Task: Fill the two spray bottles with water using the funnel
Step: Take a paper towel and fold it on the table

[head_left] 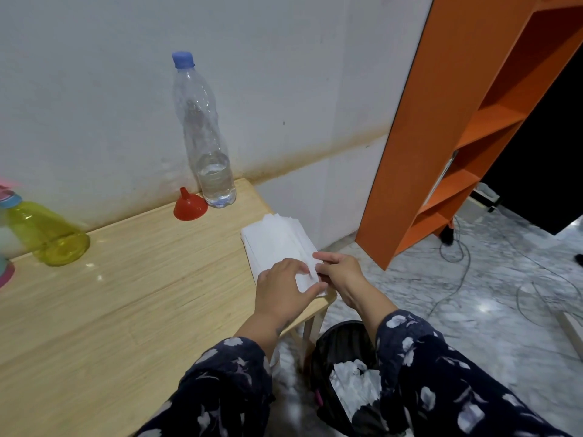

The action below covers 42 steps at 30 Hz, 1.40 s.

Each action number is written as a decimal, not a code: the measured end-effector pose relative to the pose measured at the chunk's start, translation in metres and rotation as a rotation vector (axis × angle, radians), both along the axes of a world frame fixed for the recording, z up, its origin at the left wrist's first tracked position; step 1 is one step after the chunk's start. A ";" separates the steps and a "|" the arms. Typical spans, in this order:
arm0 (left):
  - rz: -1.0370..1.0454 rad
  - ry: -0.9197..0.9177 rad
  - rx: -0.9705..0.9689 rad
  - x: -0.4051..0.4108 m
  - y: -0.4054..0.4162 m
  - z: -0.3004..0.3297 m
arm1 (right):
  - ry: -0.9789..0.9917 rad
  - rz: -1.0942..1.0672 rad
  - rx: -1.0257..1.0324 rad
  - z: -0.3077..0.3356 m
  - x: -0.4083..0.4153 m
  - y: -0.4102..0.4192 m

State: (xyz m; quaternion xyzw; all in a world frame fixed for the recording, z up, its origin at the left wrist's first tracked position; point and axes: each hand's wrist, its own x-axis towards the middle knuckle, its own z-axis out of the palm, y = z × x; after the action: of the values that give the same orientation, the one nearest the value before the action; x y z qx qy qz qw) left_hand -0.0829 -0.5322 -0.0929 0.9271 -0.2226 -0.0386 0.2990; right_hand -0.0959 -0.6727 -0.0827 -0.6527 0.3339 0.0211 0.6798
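Observation:
A tall clear water bottle (205, 137) with a blue cap stands at the back of the wooden table (126, 294), holding a little water. A red funnel (190, 205) sits mouth-down right beside it. A yellow spray bottle (47, 234) stands at the far left, its top cut off by the frame edge; a pink-based object (5, 272) pokes in below it. My left hand (280, 290) rests on a stack of white paper tissues (277, 244) at the table's right edge. My right hand (339, 271) pinches the top tissue's near corner.
A black mesh bin (344, 357) with crumpled white paper stands on the marble floor under the table's right corner. An orange shelf unit (441, 137) leans at the right. Cables (457, 257) trail across the floor. A white wall backs the table.

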 end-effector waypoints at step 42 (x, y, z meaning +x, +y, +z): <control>0.597 -0.076 -0.236 0.000 0.059 0.026 | -0.050 0.941 -1.342 -0.001 0.002 0.034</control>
State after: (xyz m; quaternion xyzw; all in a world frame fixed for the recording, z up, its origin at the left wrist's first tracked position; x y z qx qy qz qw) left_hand -0.0831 -0.4736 -0.0669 0.9112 0.0452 0.1116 0.3940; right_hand -0.0937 -0.6390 -0.0834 -0.9926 -0.0486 0.0855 0.0718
